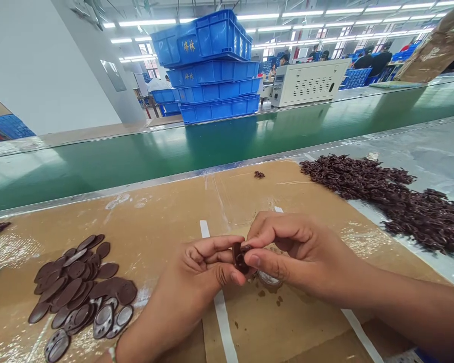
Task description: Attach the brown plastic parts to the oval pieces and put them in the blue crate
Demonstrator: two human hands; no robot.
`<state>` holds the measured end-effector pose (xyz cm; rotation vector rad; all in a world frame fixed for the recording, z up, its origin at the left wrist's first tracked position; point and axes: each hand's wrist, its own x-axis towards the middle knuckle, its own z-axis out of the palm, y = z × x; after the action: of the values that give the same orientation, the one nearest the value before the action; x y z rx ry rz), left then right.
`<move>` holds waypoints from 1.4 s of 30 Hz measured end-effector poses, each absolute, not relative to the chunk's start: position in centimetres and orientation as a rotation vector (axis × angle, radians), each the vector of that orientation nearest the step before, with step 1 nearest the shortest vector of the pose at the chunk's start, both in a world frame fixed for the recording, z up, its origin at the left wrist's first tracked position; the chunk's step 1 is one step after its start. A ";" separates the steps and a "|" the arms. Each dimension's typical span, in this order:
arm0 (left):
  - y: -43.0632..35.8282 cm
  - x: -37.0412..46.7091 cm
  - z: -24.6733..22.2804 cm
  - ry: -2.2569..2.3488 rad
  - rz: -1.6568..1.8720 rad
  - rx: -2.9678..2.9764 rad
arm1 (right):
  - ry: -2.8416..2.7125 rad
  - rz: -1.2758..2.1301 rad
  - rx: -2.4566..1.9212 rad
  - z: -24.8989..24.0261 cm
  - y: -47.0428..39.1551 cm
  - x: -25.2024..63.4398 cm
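Note:
Between thumb and fingers, my left hand (200, 277) grips a dark brown oval piece (238, 258), tilted on edge. My right hand (298, 252) pinches at its right side, where a small dark brown strip seems to be; the fingertips hide most of it. Below the hands, partly covered by the right one, sits a small round dish (269, 280) with pale contents. A loose pile of flat brown oval pieces (71, 287) lies left of my left hand, some dusted white or showing holes. Beyond my right hand spreads a large heap of thin twisted dark brown pieces (386, 196).
Brown cardboard (166, 212) with white tape strips covers the tabletop. A tiny brown cluster (259, 175) lies near its far edge. Behind runs a green conveyor belt (136, 156), with stacked blue crates (219, 106) and a beige machine (310, 83) beyond. People sit far back.

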<state>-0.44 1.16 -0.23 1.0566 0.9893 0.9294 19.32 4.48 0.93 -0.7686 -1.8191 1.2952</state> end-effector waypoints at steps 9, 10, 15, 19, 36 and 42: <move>0.8 0.0 -0.4 1.053 1.083 1.042 | -1.542 1.716 -0.524 0.3 3.8 18.7; 0.7 0.0 -0.3 1.065 1.099 1.041 | -1.527 1.730 -0.495 0.4 3.8 18.7; 0.2 0.1 -0.4 1.079 1.152 1.048 | -1.532 1.685 -0.494 1.2 3.3 18.3; 0.0 0.3 -0.6 1.077 1.169 1.060 | -1.582 1.662 -0.479 1.4 3.2 18.3; -0.3 0.5 -0.4 1.120 1.177 1.128 | -1.644 1.631 -0.482 1.3 3.1 18.9; -0.2 0.9 -0.6 1.055 1.208 1.142 | -1.690 1.607 -0.503 1.6 3.0 19.1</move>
<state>0.89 -0.18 -0.64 1.1422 1.0554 1.2075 19.11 3.00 1.60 -0.5029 -1.6901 1.6069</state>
